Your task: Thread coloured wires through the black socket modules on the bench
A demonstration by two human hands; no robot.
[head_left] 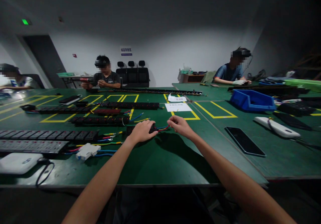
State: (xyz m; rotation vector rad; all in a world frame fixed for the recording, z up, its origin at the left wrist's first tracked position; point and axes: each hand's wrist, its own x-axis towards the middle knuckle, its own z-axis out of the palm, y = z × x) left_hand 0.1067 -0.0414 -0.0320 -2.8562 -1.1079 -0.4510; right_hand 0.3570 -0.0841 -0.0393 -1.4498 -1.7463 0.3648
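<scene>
My left hand (143, 131) lies over a short black module (130, 129) on the green table (160, 163), its thumb and fingers wrapped round it. From the module's right end come red, blue and green wires (162, 128). My right hand (181, 125) pinches the red wire near its end, fingertips pressed together. Just left of my left hand, more coloured wires (110, 137) stick out of a long black socket strip (50, 135). A grey-white connector block (87, 151) with blue wires sits nearer the front edge.
Several black strips (99, 121) lie at the left and middle. Printed paper (178, 107) is beyond my hands. On the right are a phone (245, 141), a white power bank (276, 127) and a blue bin (252, 100). Three people sit across the table.
</scene>
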